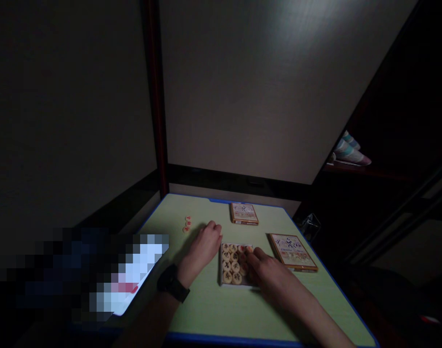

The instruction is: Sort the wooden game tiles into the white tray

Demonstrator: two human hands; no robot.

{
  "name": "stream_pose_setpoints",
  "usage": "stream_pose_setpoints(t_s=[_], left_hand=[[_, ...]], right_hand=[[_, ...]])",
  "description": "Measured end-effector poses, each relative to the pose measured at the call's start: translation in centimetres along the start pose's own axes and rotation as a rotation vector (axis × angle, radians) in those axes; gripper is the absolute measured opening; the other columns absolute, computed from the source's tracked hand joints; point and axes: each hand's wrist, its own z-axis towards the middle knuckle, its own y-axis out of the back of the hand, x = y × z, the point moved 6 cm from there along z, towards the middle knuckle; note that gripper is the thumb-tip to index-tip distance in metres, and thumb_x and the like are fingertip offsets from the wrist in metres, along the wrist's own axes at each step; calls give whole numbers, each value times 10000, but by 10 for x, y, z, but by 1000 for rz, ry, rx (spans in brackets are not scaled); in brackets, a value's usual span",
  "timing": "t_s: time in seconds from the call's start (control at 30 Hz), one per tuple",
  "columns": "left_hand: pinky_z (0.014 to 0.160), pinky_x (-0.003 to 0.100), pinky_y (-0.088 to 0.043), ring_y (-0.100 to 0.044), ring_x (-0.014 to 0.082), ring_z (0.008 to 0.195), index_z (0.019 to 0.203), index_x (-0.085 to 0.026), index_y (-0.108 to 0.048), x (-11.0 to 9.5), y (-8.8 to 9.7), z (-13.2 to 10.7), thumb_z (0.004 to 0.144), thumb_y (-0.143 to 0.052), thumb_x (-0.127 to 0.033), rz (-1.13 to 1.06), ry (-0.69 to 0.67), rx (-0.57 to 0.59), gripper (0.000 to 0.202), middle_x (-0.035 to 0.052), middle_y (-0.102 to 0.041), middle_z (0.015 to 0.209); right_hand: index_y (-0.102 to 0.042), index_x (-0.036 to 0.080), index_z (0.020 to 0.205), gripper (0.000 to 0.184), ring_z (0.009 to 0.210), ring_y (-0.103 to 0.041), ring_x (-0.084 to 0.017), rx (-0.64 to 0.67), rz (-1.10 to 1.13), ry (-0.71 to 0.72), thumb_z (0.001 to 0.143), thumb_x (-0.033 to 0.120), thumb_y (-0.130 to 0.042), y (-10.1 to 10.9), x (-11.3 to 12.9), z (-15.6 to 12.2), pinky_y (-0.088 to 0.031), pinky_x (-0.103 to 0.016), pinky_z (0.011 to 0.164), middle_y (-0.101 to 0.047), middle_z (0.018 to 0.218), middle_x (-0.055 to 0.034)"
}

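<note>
A shallow open box (221, 275) holds round wooden Chinese chess pieces (227, 266) in rows, some with black and some with red characters. My right hand (270, 270) reaches over the box's right side, its fingers bent down at the red pieces; what they grip is hidden. Just left of the box's far corner is my left hand (205, 240), fingers curled together, with their contents out of sight. Beyond that hand, to the left, a few loose red-marked pieces (186, 224) lie on the green table (202, 309).
A printed box lid (293, 252) lies right of the open box. Another printed box (244, 213) sits near the table's far edge. At the left edge is a bright, pixelated flat object (137, 275). A panel wall (243, 96) rises behind the table.
</note>
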Motion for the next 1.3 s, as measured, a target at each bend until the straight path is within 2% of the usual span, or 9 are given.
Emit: stream_pose_setpoints(t_s=[0.27,0.47,0.57,0.63,0.77,0.9,1.03,1.17,1.3], left_hand=[[921,292,-464,-615,196,1018,1097,-167,-614,0,1,2,932,-452,-163,-95,-15,-62,232,89,-626,1114],[906,302,-503,-641,185,969,1123,-193,-649,-7,3,4,836,-597,-143,-452,-36,-130,295,56,-691,1046],[803,290,-545,-661,166,856,1096,-165,-660,-11,-5,7,749,-672,-107,-831,16,-43,352,53,-713,968],[779,282,-548,-664,154,828,1110,-134,-640,-16,-15,7,693,-715,-79,-1117,31,74,428,61,-715,944],[795,320,-535,-663,150,789,1092,-127,-635,-26,-27,4,568,-847,-142,-1427,-24,299,565,54,-713,883],[780,332,-515,-648,146,744,1020,-138,-661,-34,-28,-4,467,-908,-251,-1435,-59,427,616,24,-702,810],[735,300,-500,-628,136,728,1021,-147,-673,-42,-25,-9,443,-905,-238,-1377,-98,492,629,12,-692,803],[693,270,-488,-594,114,699,955,-138,-684,-36,-22,-4,534,-860,-232,-1305,-88,375,466,11,-670,801],[597,226,-437,-525,94,627,875,-125,-678,-28,-21,0,610,-809,-240,-1206,-86,257,317,-15,-606,702]], right_hand=[[-552,207,1242,389,938,-643,-188,-3,30,9,897,76,-432,2,3,3,-473,-285,822,-581,1124,-98],[-568,187,1190,329,857,-629,-170,-13,83,25,895,94,-456,13,4,0,-472,-267,751,-582,1083,-99],[-598,187,1114,265,825,-607,-171,-139,129,54,872,114,-520,27,5,1,-476,-276,725,-588,1046,-85],[-586,203,1192,341,852,-598,-177,-222,158,104,866,116,-540,33,6,2,-487,-294,748,-581,1076,-87],[-566,241,1310,377,901,-594,-181,-238,223,218,940,203,-505,36,13,3,-502,-311,787,-572,1108,-97],[-642,245,1228,307,950,-588,-193,-188,278,244,957,239,-498,37,20,-3,-496,-334,832,-586,1068,-86],[-699,210,1075,214,955,-581,-185,-123,363,243,892,187,-591,39,19,-9,-482,-317,846,-595,1026,-69],[-719,206,909,206,884,-588,-158,-17,397,174,731,106,-743,35,1,-6,-466,-283,816,-624,959,-16],[-725,205,834,210,817,-595,-143,80,397,149,665,99,-791,27,-15,4,-453,-259,747,-644,892,15]])
